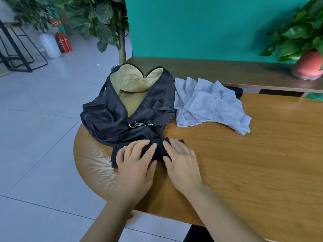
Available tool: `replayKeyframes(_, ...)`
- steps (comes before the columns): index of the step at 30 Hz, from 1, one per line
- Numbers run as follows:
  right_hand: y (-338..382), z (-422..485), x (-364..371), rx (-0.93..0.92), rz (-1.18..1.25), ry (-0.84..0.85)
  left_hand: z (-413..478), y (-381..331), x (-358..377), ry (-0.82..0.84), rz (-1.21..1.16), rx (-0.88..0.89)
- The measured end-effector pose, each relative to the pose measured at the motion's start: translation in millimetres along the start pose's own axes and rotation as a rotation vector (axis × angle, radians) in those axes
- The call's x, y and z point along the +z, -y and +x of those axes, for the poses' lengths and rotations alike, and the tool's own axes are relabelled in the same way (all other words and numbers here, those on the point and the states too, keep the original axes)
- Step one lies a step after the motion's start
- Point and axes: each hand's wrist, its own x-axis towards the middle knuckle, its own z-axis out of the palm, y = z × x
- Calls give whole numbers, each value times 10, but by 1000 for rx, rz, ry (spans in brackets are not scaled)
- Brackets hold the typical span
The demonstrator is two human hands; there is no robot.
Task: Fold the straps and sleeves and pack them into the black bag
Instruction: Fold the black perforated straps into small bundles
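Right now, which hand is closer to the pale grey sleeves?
Right. The right hand presses the folded black strap below the pale grey sleeves; the left hand presses it farther left.

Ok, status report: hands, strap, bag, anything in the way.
Left hand and right hand flat, pressing the black strap on the table. Black bag unzipped just behind. Grey sleeves unpacked, right of bag. Nothing blocks the opening.

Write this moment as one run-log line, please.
step: fold strap | left hand: flat on strap | right hand: flat on strap | bag: unzipped, lining showing | sleeves: loose pile right of bag
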Motion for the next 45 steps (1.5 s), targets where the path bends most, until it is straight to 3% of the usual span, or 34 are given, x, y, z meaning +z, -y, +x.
replayKeyframes(7,16,-42,165,-106,-163,-32,-83,305,34,196,7,9)
replayKeyframes(14,32,29,242,-81,-253,30,-39,208,63,199,38,-33)
replayKeyframes(19,-19,10,66,-116,-246,-13,-6,22,44,161,34,28)
replayKeyframes(28,-868,-412,-559,47,-247,-109,129,-1012,307,158,-105,180)
replayKeyframes(41,-2104,-1222,-1536,316,-384,-271,226,-2592,804,337,-312,436)
replayKeyframes(45,-2486,-1454,-1880,451,-445,-414,324,-3164,839,402,-385,559)
